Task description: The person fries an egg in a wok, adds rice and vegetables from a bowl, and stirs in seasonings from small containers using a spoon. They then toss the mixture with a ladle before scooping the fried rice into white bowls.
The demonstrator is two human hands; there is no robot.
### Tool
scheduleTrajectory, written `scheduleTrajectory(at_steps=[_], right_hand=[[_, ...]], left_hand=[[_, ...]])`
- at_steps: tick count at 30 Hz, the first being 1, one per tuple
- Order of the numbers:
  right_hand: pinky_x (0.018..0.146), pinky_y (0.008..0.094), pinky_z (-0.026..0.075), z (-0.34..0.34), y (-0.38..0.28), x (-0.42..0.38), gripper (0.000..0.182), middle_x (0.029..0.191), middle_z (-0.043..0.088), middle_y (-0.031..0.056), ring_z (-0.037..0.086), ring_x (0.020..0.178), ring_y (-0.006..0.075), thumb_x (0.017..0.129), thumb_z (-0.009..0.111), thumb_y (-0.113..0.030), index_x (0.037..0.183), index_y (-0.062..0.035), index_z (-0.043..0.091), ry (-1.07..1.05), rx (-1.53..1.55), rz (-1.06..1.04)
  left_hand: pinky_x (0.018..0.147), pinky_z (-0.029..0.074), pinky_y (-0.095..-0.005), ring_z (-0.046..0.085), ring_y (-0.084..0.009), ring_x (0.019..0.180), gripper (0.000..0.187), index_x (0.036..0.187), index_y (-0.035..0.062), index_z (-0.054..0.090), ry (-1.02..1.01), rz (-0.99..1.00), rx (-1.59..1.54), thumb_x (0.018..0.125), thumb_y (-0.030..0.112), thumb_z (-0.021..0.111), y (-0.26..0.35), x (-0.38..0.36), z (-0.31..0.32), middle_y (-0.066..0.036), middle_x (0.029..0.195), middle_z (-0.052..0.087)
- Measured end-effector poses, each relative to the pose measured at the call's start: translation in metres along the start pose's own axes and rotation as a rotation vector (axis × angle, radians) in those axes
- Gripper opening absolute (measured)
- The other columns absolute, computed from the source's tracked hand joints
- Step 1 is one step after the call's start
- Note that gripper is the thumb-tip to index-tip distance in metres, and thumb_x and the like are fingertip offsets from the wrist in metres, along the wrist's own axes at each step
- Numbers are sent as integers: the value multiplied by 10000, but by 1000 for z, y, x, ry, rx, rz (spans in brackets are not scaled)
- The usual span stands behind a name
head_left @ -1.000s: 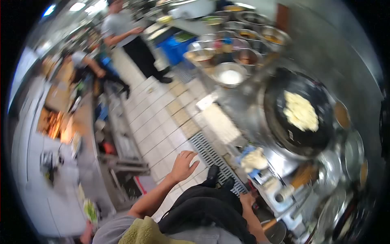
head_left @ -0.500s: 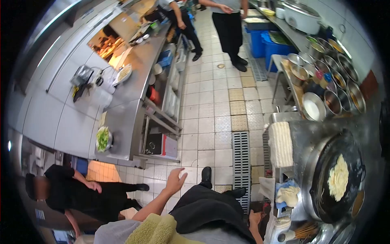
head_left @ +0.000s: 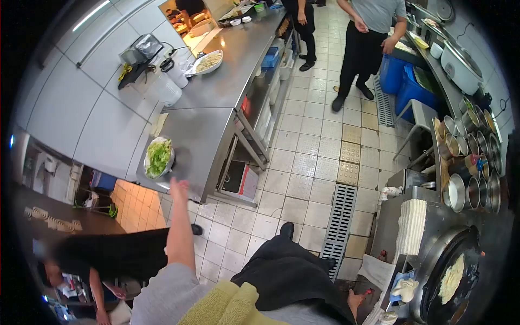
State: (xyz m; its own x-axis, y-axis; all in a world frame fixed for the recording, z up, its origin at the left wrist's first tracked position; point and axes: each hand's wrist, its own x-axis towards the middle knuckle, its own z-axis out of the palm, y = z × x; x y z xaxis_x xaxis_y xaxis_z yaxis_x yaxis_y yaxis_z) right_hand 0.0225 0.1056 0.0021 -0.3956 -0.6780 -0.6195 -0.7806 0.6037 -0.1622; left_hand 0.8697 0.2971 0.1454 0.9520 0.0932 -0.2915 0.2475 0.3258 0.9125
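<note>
left hand (head_left: 179, 188) points toward bowl of greens (head_left: 158, 157).

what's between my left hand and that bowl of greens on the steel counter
Only bare steel counter: in the head view, the left hand reaches at its edge, just short of the bowl of greens.

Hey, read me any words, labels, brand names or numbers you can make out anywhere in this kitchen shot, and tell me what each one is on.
No text can be read in this head view.
The red and white panel under the steel counter: any print is too blurred to read.
The device on the wall shelf: no legible label.
The left hand reaches toward the plate of greens, which bears no writing.
</note>
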Motion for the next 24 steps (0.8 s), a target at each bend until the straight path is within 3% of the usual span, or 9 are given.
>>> scheduleTrajectory(at_steps=[3, 5, 6, 8, 10, 12, 19, 22, 24], right_hand=[[1028, 441, 362, 30, -19, -5, 840, 1276, 448, 327, 423, 1239, 425, 695, 750, -391, 1266, 129, 418, 62, 42, -126], [1027, 452, 367, 13, -82, -53, 793, 1315, 446, 280, 409, 1255, 416, 719, 719, -432, 1283, 46, 432, 30, 101, -141], [1045, 443, 350, 29, -86, -52, 821, 1337, 414, 293, 373, 1281, 419, 728, 705, -446, 1317, 37, 399, 72, 67, -10], [1057, 437, 336, 51, -86, -53, 750, 1340, 405, 307, 347, 1293, 432, 768, 657, -388, 1306, 62, 391, 146, 33, -188], [1053, 445, 349, 63, -105, -62, 769, 1392, 352, 307, 383, 1279, 421, 762, 664, -335, 1352, 53, 360, 178, 22, -92], [1054, 440, 353, 64, -117, -72, 782, 1401, 344, 306, 375, 1292, 416, 767, 659, -332, 1375, 42, 341, 175, 33, -34], [938, 442, 453, 65, -148, -71, 666, 1248, 496, 329, 532, 1127, 430, 763, 670, -315, 1299, 20, 461, 181, 15, -91], [801, 438, 507, 49, -182, -52, 415, 887, 653, 260, 625, 899, 425, 767, 655, -249, 1068, 35, 628, 370, 197, -268], [767, 417, 509, 23, -224, -24, 391, 876, 656, 251, 638, 865, 406, 780, 650, -236, 1063, 33, 634, 375, 265, -301]], left_hand=[[756, 505, -399, 545, -305, 885, 371, 1159, 3, 467, -188, -138, -249, 915, 265, 563, 31, 95, -28, -167, 1011, 530], [769, 533, -418, 583, -311, 928, 320, 1151, -23, 532, -410, -251, -325, 920, 199, 547, 34, 170, -58, -192, 1027, 594], [819, 534, -439, 579, -306, 932, 336, 1184, -19, 520, -267, -285, -247, 915, 180, 555, 38, 175, -56, -182, 1009, 596], [937, 480, -549, 563, -318, 902, 301, 1189, -22, 549, -9, -216, -125, 942, 143, 498, 26, 181, -36, -186, 977, 603], [949, 464, -569, 556, -315, 866, 297, 1168, -41, 552, -92, -278, -202, 956, 142, 454, 11, 190, -39, -172, 995, 600], [717, 561, -377, 608, -274, 808, 285, 1166, -32, 544, -15, -511, -251, 951, 97, 408, 8, 200, -51, -163, 973, 627], [629, 533, -346, 560, -241, 710, 174, 1054, -17, 507, -69, -459, -122, 932, 86, 439, -24, 165, -47, -150, 851, 566], [592, 521, -332, 540, -227, 668, 130, 1007, -10, 491, -123, -486, -88, 924, 82, 453, -39, 148, -38, -145, 798, 540], [566, 513, -323, 527, -218, 640, 104, 975, -6, 480, -206, -471, -86, 918, 79, 462, -50, 138, -28, -141, 763, 522]])
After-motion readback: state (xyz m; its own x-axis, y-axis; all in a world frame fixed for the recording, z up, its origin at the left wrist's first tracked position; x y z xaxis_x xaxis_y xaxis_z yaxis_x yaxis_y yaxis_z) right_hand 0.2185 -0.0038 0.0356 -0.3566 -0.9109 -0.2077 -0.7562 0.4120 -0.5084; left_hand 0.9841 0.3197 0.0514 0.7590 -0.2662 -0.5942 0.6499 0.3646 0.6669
